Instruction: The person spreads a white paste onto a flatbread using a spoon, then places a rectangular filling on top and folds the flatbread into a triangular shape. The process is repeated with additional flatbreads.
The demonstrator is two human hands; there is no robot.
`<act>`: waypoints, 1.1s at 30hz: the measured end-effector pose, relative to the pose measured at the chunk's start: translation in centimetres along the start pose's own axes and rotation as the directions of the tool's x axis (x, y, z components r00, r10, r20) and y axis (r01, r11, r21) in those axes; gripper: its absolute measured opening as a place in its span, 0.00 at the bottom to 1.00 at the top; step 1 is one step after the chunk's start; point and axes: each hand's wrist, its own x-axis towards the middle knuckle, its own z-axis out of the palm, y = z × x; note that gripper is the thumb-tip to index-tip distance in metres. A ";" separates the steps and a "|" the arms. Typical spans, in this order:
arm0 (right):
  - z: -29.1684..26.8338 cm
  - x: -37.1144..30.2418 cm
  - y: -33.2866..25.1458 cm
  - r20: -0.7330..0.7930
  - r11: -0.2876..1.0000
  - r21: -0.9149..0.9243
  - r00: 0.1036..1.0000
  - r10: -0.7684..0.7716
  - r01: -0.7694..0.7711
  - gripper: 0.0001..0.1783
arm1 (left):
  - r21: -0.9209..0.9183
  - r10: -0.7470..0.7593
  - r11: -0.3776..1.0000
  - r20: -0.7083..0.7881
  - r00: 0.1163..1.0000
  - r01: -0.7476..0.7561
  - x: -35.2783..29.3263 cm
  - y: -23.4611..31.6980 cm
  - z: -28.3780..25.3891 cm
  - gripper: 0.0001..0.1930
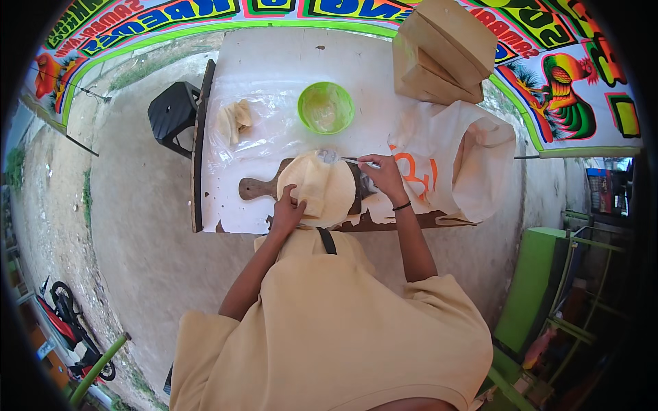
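A stack of thin round pale wrappers (344, 188) lies on a wooden board (255, 188) with a handle pointing left. On top, one wrapper is folded into a flat roll (314, 183). My left hand (286, 211) holds down the roll's near left side, its fingers pressed on it. From the right, my right hand (384, 177) grips the thin handle of a metal spoon (326, 157); its head touches the roll's far end. Beyond the board stands a lime-green bowl (300, 109) with whitish paste inside. Finished-looking folded wrappers (234, 122) rest on clear plastic (264, 113) at left.
Brown cardboard boxes (442, 58) stand at the white table's (274, 58) far right. Nearer lies a whitish bag (483, 164) with orange print. A black stool (173, 116) is beyond the left edge. A colourful banner (274, 17) hangs behind; green metal furniture (531, 288) stands at right.
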 end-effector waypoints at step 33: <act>4.4 -1.5 1.0 -0.026 0.931 -0.301 0.974 -0.224 0.206 0.10 | 0.238 0.322 0.925 -0.071 0.944 -0.297 0.3 -1.0 0.9 0.21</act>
